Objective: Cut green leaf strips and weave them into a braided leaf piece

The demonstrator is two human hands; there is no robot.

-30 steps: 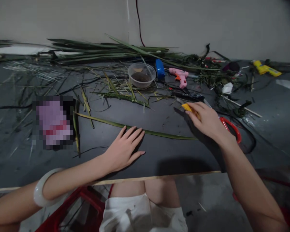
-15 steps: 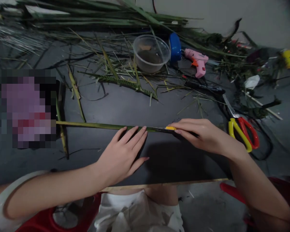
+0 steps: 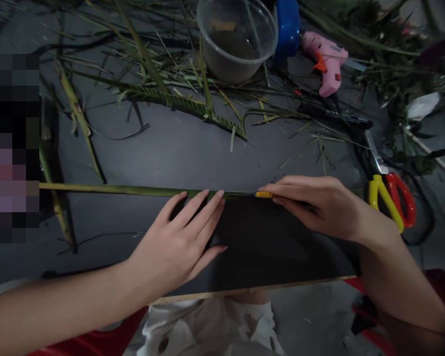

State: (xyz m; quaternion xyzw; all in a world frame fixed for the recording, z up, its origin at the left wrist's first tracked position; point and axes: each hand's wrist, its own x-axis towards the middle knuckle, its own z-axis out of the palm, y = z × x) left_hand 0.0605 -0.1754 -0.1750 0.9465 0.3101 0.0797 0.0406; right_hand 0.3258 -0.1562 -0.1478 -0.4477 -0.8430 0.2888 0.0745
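Observation:
A long, narrow green leaf strip (image 3: 133,190) lies across the dark table, its left end yellowish. Pressing on the strip with outstretched fingertips is my left hand (image 3: 181,237), thumb held apart. Just to its right, my right hand (image 3: 315,207) pinches a yellow-handled craft knife (image 3: 264,194). The thin blade points left and lies along the strip, close to the left fingertips. Whether the blade is cutting into the leaf cannot be made out. My right fingers hide most of the knife handle.
Beyond the hands are a clear plastic tub (image 3: 237,54), a blue object (image 3: 287,27), a pink glue gun (image 3: 326,62) and leaf scraps (image 3: 178,101). Scissors (image 3: 387,198) with yellow and red handles lie right of my right hand. The table edge (image 3: 252,289) runs close to my lap.
The view has moved closer, so the tub and glue gun sit higher and look larger. Both hands keep nearly the same places on the strip, the knife still in my right hand.

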